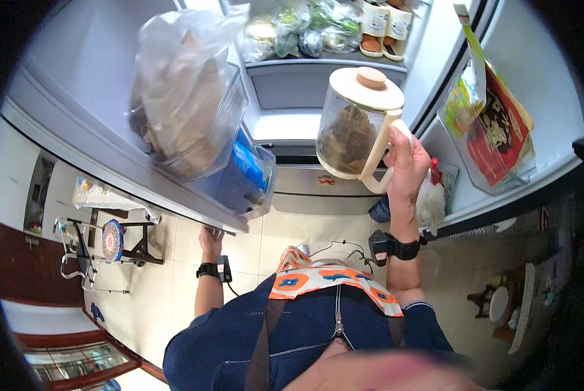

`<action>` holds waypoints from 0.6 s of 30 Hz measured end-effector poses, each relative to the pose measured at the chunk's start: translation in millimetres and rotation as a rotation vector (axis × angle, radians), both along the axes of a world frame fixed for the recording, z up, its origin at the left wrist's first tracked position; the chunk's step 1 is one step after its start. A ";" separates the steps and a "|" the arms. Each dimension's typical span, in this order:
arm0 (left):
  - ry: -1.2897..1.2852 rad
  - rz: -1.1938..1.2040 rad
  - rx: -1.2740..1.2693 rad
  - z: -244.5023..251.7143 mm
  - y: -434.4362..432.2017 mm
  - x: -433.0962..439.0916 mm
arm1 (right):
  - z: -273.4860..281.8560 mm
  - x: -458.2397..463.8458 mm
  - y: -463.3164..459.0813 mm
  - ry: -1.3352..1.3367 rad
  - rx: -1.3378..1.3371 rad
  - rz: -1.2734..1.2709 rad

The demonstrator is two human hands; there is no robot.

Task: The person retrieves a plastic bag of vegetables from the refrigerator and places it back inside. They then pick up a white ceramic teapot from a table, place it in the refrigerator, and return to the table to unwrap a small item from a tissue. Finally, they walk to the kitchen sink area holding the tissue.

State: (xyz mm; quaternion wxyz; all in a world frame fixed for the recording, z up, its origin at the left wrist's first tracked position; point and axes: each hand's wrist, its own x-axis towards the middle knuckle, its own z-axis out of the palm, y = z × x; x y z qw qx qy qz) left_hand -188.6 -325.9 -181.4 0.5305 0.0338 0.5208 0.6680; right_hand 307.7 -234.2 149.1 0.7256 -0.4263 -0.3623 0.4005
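Observation:
My right hand (408,159) grips the cream handle of a clear glass pitcher (345,129) with a cream lid and round knob. Dark brown contents, possibly leaves, fill much of the glass. The pitcher stays upright, in front of the open refrigerator's lower shelf area. On the left, my left hand (211,240) is at the edge of the left refrigerator door (194,212), its fingers partly hidden behind that edge. Both wrists wear black straps with small black devices.
Bagged vegetables (311,29) and an egg holder (382,32) sit on a refrigerator shelf (321,62). The left door's bins hold a plastic-wrapped brown package (184,97) and a blue packet (249,166). Food packets (499,132) fill the right door bin. A metal walker (71,256) stands behind left.

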 end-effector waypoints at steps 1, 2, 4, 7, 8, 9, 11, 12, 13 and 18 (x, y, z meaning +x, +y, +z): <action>0.003 0.044 0.019 2.6 4.2 -7.0 | 3.9 -2.0 6.9 0.009 -0.016 0.002; 0.116 0.097 0.078 2.2 7.4 -12.1 | 6.6 -3.1 13.7 0.004 0.031 0.013; 0.148 0.167 0.077 -0.9 12.8 -23.6 | 13.9 -6.8 23.2 0.012 0.079 -0.002; 0.267 0.315 0.062 -18.4 0.9 -6.8 | 24.7 -9.4 33.1 -0.065 0.103 -0.082; 0.304 0.060 -0.078 -22.3 -8.9 7.0 | 28.5 -9.5 36.2 -0.036 0.095 -0.082; 0.228 -0.111 -0.172 -30.0 -15.0 37.9 | 31.3 -8.7 39.6 -0.027 0.111 -0.080; 0.063 -0.498 -0.525 -29.6 -20.2 114.1 | 36.5 -7.1 47.9 -0.001 0.147 -0.084; 0.102 -0.644 -0.397 -21.5 0.3 156.0 | 37.9 -6.7 53.3 -0.001 0.168 -0.093; 0.198 -0.826 -0.211 -4.0 30.9 190.0 | 39.6 -6.1 58.3 -0.027 0.167 -0.127; 1.192 -0.218 0.717 165.7 234.0 290.6 | 43.4 -10.4 87.7 -0.088 0.220 -0.252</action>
